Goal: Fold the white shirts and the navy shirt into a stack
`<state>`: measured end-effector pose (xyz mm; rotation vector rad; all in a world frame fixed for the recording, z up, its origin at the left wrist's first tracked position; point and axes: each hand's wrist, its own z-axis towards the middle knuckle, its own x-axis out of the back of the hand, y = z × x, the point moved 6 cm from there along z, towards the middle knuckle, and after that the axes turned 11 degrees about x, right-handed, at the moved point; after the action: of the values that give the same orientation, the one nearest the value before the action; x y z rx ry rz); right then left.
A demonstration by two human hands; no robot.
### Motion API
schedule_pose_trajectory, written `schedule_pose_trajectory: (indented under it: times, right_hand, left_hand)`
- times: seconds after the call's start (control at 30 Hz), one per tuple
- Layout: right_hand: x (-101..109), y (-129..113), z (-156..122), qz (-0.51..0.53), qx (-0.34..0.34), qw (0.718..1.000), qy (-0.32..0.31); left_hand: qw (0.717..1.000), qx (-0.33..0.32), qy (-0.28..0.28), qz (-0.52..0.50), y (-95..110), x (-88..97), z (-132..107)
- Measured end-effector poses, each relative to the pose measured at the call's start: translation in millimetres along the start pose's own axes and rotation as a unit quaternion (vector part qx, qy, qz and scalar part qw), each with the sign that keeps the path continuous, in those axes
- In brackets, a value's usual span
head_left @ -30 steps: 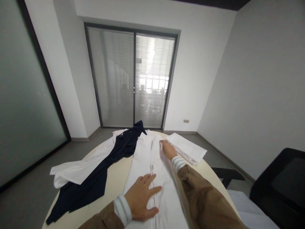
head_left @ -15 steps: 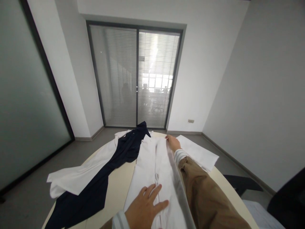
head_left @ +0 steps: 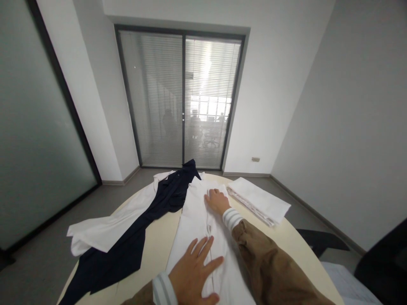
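Observation:
A white garment (head_left: 197, 220) lies lengthwise on a round cream table (head_left: 155, 241), folded into a long narrow strip. My left hand (head_left: 193, 271) is flat on its near part, fingers spread. Farther up the same garment, near its far end, my right hand (head_left: 216, 200) rests on the cloth with fingers down and lightly curled, palm pressing the fabric. Both arms wear brown sleeves with grey-striped cuffs.
A dark navy garment (head_left: 149, 216) lies over another white garment (head_left: 108, 226) on the table's left. A folded white stack (head_left: 259, 202) sits at the far right edge. A black chair (head_left: 381, 262) stands at right. Glass doors with blinds (head_left: 182, 99) face me.
My right hand has moved left from the garment's right edge onto its middle, and the raised right flap now lies flat. My left hand stayed pressed on the near part.

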<state>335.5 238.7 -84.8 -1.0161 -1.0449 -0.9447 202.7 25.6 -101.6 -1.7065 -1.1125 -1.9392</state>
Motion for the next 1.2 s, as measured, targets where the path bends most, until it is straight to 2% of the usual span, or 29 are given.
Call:
schedule_pose_trajectory:
  times: [0.1, 0.17, 0.3, 0.4, 0.5, 0.6, 0.7, 0.8, 0.9, 0.93, 1.03, 1.1, 1.2]
  right_hand:
    - [-28, -1, -10, 0.001, -0.016, 0.997, -0.073]
    - [-35, 1, -13, 0.004, -0.031, 0.995, -0.097]
    - [-26, -3, -16, 0.035, -0.020, 0.995, -0.096]
    - [-14, -18, -21, 0.063, 0.069, 0.994, -0.058]
    - [-20, -32, -29, 0.080, 0.151, 0.981, -0.093]
    - [-30, -32, -31, 0.084, 0.147, 0.978, -0.118]
    - [-28, -26, -27, 0.106, 0.147, 0.980, -0.088]
    - [-18, -7, -21, 0.108, 0.110, 0.988, -0.015]
    - [-11, 24, -20, 0.110, 0.002, 0.991, 0.073]
    - [-10, 35, -21, 0.129, -0.038, 0.986, 0.102]
    - [-12, 60, -22, 0.206, -0.113, 0.959, 0.162]
    - [-13, 69, -18, 0.240, -0.123, 0.947, 0.176]
    - [-13, 79, -10, 0.291, -0.126, 0.930, 0.187]
  left_hand:
    - [1.000, 0.018, -0.012, 0.006, 5, 7.4, -1]
    - [1.000, 0.025, -0.011, 0.005, 8, 10.8, -1]
    - [0.999, 0.033, -0.004, 0.007, 9, 10.7, -2]
    - [1.000, 0.030, -0.004, 0.006, 8, 8.3, -2]
    - [1.000, 0.029, -0.007, 0.000, 8, 7.4, -4]
    - [1.000, 0.027, -0.007, -0.014, 12, 8.9, -5]
    - [0.998, 0.022, 0.018, -0.056, 9, 17.1, -2]
    - [0.984, 0.054, 0.118, -0.119, -20, 36.2, 6]
    - [0.953, 0.121, 0.252, -0.120, -72, 53.6, 15]
    - [0.942, 0.150, 0.273, -0.124, -92, 54.8, 19]
    - [0.923, 0.218, 0.279, -0.149, -138, 47.5, 32]
    - [0.922, 0.221, 0.283, -0.148, -152, 41.7, 39]
    - [0.912, 0.202, 0.311, -0.175, -158, 37.0, 47]
